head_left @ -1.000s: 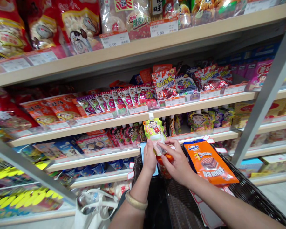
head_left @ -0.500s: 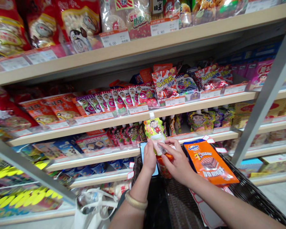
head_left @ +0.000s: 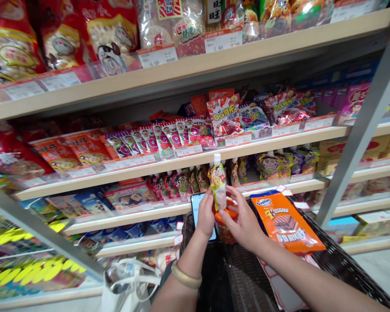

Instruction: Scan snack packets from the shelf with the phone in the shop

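Between my two hands stands a yellow-green spouted jelly pouch (head_left: 219, 184) with a white cap, upright and turned partly edge-on. My left hand (head_left: 205, 215) grips its lower left side. My right hand (head_left: 243, 219) has its fingers and thumb closed on the right side. Beneath them sits an orange-lidded tub (head_left: 225, 227), partly covered by my hands. Behind my left wrist a phone (head_left: 196, 208) with a lit screen is partly hidden. A dark wicker basket (head_left: 354, 273) lies below, with an orange Ovaltine wafer packet (head_left: 286, 223) in it, right of my right hand.
Shelves ahead carry gummy candy bags (head_left: 225, 117), more spouted pouches (head_left: 269, 167) and large red snack bags (head_left: 108, 37). A slanted metal post (head_left: 354, 143) rises at the right. A white tote bag (head_left: 130, 279) hangs at lower left.
The pouch has turned from its front face to a narrower side view and shifted slightly right. My right fingers have moved from its front to its right side, uncovering more of the orange-lidded tub.
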`<state>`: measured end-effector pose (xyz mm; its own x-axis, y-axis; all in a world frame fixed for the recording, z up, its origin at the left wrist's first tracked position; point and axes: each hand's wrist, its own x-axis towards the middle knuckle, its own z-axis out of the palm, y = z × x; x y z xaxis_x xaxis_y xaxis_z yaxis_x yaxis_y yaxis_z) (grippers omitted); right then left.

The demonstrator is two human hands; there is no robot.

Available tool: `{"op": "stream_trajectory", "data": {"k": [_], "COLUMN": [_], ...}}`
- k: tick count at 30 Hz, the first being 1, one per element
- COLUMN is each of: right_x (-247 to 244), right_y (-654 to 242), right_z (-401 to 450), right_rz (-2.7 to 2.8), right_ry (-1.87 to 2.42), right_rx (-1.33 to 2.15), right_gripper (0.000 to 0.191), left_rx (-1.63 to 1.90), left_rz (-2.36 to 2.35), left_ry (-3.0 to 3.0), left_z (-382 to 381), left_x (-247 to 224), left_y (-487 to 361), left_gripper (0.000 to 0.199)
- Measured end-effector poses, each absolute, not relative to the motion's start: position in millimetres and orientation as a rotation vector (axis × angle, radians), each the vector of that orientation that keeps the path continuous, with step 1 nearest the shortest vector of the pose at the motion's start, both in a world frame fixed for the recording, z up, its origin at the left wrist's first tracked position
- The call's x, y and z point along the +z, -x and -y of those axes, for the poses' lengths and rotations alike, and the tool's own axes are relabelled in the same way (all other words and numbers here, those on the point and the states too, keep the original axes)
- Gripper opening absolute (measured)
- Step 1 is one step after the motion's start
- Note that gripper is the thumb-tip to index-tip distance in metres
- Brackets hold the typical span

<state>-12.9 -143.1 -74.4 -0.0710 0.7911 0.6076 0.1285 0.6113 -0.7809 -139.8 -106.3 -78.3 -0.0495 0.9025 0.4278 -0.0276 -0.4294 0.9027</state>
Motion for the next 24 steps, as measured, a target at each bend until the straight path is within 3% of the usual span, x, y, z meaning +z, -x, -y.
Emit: {"op": "stream_trajectory", "data": {"k": [5,12,24], "right_x": [-70.9,-71.7,-70.8], "right_y": [13.3,11.4,11.3], "right_z": [138.1,133.7,140.0], "right_rz": [1.413,1.365,1.466], "right_ry": [0.736,0.778,0.735], "right_rx": [0.906,0.896,0.798], "right_gripper": [0.057,0.039,0.036], "left_rx": [1.454,1.436,1.558], "left_rz": [-0.913,-0.877,-0.997], "left_ry": [-1.512,-1.599,-1.634], "left_z": [116.3,123.4,125.5], "left_x": [-62.2,-55.8,-57.3], "left_y": [137.8,132.1,126.9], "left_gripper": [0.055,0.08,0.041]}}
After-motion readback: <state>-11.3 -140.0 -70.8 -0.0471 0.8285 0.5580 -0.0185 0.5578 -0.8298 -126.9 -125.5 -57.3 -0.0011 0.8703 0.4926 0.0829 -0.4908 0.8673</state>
